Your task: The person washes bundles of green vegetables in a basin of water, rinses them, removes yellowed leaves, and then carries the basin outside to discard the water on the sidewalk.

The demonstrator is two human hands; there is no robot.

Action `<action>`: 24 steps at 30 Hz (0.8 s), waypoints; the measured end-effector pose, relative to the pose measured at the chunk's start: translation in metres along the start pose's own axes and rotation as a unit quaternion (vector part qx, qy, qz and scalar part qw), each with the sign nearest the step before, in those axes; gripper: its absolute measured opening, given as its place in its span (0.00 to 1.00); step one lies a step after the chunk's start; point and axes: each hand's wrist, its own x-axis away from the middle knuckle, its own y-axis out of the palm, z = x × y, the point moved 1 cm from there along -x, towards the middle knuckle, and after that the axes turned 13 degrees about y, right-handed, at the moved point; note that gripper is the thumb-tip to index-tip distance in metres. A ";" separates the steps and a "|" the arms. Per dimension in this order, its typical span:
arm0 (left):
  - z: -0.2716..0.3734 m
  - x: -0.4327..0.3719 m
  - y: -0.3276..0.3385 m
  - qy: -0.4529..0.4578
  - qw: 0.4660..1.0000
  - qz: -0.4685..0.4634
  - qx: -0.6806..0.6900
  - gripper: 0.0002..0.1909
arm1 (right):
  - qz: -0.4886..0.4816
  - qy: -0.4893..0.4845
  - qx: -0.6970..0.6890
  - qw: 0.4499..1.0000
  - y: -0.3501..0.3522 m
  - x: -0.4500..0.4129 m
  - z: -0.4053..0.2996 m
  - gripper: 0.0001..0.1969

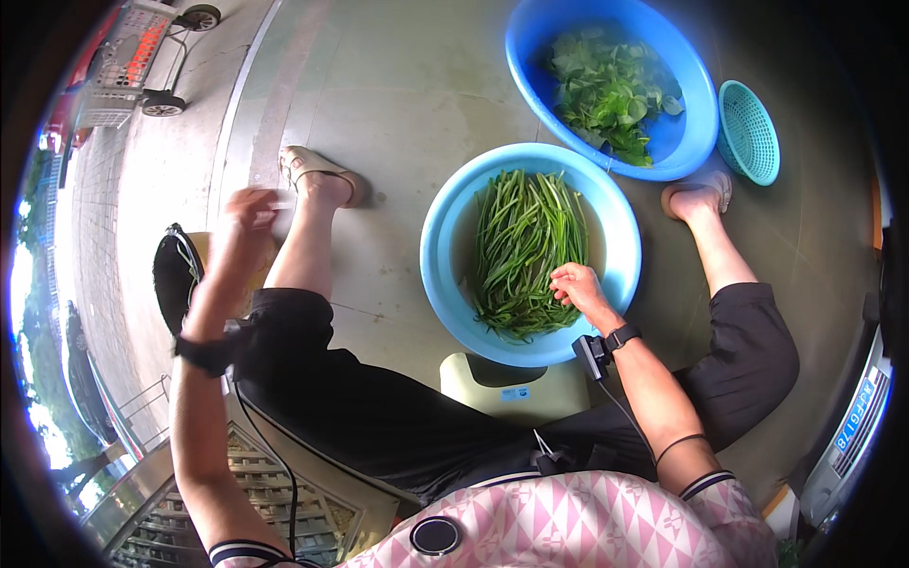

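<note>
Long green leafy stalks, perhaps garlic chives (529, 248), lie in murky water in a light blue plastic basin (442, 248). Over their lower right part is my right hand (579, 287), fingers curled; whether it pinches anything does not show. My left hand (252, 209) is raised at the left, beside my lower leg, and blurred by motion. A pale streak at its fingers cannot be made out. Broad green leaves (611, 92) rest in a larger blue basin (692, 64) beyond the first one.
A turquoise plastic colander (749, 133) stands right of the larger basin. Under the near basin's edge is a pale plastic stool (511, 397). A black bag (176, 277) lies left of my leg. A wheeled cart (124, 71) is far left, a car's front (848, 426) far right.
</note>
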 end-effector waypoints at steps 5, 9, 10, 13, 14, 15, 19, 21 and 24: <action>0.070 -0.029 0.137 0.264 0.937 -0.217 -0.069 0.06 | -0.023 -0.025 -0.012 0.999 0.006 -0.003 0.000 0.07; 0.095 -0.033 0.216 0.212 0.955 -0.202 -0.041 0.06 | -0.033 -0.019 -0.028 0.999 0.007 -0.003 -0.001 0.06; 0.100 -0.035 0.228 0.214 0.956 -0.193 -0.055 0.06 | -0.040 -0.018 -0.033 0.998 0.005 -0.005 0.000 0.06; 0.099 -0.039 0.256 0.214 0.955 -0.188 -0.083 0.07 | -0.044 -0.009 -0.024 0.999 0.005 -0.007 0.001 0.06; 0.096 -0.039 0.263 0.210 0.954 -0.190 -0.098 0.09 | -0.042 0.000 -0.020 0.999 0.005 -0.007 -0.001 0.06; 0.098 -0.041 0.266 0.213 0.953 -0.192 -0.096 0.09 | -0.040 0.003 -0.023 0.999 0.004 -0.009 0.000 0.06; 0.100 -0.045 0.277 0.195 0.957 -0.189 -0.101 0.07 | -0.038 0.004 -0.026 0.999 0.004 -0.012 0.004 0.06; 0.099 -0.044 0.280 0.191 0.958 -0.188 -0.105 0.07 | -0.036 0.001 -0.025 0.999 0.005 -0.010 0.003 0.06; 0.098 -0.043 0.281 0.177 0.961 -0.192 -0.087 0.05 | -0.035 0.002 -0.021 0.999 0.005 -0.008 0.002 0.06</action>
